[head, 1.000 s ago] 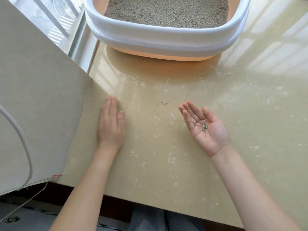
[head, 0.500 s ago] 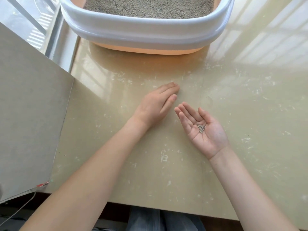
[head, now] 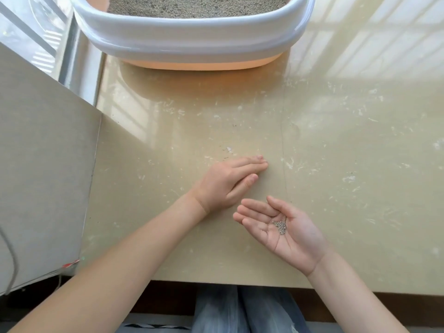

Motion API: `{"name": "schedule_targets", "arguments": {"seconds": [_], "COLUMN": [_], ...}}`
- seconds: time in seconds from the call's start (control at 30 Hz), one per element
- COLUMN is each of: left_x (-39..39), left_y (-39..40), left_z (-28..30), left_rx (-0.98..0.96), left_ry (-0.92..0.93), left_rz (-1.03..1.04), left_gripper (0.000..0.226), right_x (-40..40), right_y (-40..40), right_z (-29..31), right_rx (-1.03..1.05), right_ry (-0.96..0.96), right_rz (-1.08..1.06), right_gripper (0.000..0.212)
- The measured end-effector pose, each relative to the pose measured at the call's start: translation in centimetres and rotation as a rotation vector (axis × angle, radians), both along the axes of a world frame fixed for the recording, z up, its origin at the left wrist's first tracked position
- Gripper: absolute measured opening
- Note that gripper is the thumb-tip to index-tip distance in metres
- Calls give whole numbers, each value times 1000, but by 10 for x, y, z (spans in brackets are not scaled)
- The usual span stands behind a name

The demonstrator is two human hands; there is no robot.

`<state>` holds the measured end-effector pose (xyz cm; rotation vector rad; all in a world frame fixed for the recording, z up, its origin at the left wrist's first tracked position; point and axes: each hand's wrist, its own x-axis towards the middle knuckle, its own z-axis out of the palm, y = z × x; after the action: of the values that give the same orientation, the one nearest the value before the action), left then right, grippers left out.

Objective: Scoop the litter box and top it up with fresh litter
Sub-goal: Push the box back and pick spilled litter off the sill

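While our right hand [head: 286,233] lies palm up with fingers loosely spread, cupping a small heap of grey litter pellets [head: 280,227], our left hand [head: 227,182] rests flat on the beige tabletop [head: 348,164], fingers straight and together, at ten o'clock from the right one. The litter box [head: 192,37], white-rimmed over a peach base and filled with fine grey-brown litter [head: 197,6], sits at twelve o'clock

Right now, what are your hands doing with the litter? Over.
Left hand flat on the table, fingers straight. Right hand palm up, cupping a few litter grains. Litter box ahead, full of litter. Nothing between hands and box.
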<state>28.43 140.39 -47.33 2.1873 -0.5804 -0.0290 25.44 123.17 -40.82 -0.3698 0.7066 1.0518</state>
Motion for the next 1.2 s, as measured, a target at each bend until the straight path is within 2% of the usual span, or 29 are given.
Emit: {"name": "schedule_targets", "arguments": {"seconds": [0.07, 0.2, 0.27, 0.3, 0.37, 0.47, 0.6, 0.8, 0.87, 0.97, 1.07, 1.13, 1.2], "left_x": [1, 23, 41, 51, 69, 81, 58, 5, 2, 9, 9, 6, 6], "left_y": [9, 47, 54, 53, 42, 21, 4, -6, 0, 29, 61, 61, 44], "left_z": [7, 9, 7, 6, 4, 1, -2, -1, 6, 13, 3, -5, -8], "left_rx": [-27, -13, 36, 65, 111, 125, 102, 6, -85, -227, -201, -156, -137], "left_ry": [10, 43, 100, 127, 141, 114, 68, 118, 140, 78, 40, 74, 118], "left_rz": [74, 405, 504, 509, 435, 235, 31, -79, 14, 370, 658, 703, 635], "left_gripper": [40, 41, 45, 47, 49, 46, 41, 41, 40, 38, 39, 38, 37], "right_x": [-9, -18, -19, -19, -17, -16, -13, -14, -14, -18, -26, -32, -39], "right_y": [-2, -4, -1, 0, 2, 4, 5, 0, -1, -4, -6, -8, -10], "right_z": [0, 0, 0, 0, -1, -3, -5, -5, -5, -3, 0, -2, -6], "right_rx": [13, 18, -1, -19, -59, -51, -39, -1, -5, -6, -17, -68, -58], "right_ry": [19, 26, 13, 8, -3, -14, -13, -26, -33, -28, -8, 8, 27], "right_rz": [1, -23, -25, -25, -36, -47, -44, -73, -66, -62, -22, 18, 15], "right_gripper": [68, 69, 61, 50, 37, 42, 39, 62, 66, 69, 54, 41, 46]}}
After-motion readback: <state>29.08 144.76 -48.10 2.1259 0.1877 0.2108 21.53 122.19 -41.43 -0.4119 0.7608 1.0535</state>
